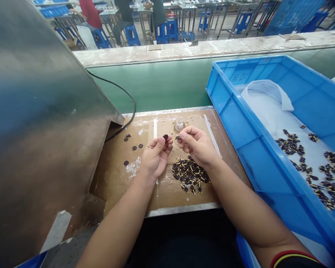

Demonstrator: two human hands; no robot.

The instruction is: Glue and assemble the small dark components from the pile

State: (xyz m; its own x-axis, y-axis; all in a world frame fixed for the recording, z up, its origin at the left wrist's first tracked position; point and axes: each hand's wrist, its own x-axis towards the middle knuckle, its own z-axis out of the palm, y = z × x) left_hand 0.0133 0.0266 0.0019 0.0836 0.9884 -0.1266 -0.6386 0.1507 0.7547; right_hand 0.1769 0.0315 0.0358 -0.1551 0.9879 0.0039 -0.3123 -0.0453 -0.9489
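Note:
My left hand (155, 156) is raised over the cardboard mat (114, 178), its fingers pinched on a small dark round disc (165, 137). My right hand (197, 145) is close beside it, fingers pinched on a tiny dark part (178, 137) with a light tip. Just below both hands lies a pile of small black-and-yellow parts (190, 174). A few loose dark discs (134, 147) lie on the mat to the left. A small clear cap (179, 125) sits just beyond my fingers.
A big blue crate (240, 123) at right holds a white plastic bag (268, 93) and several more black-and-yellow parts (318, 167). A steel machine cover (44, 123) fills the left, with a black cable (128, 96) behind it. People sit at benches with blue stools (162, 31) in the background.

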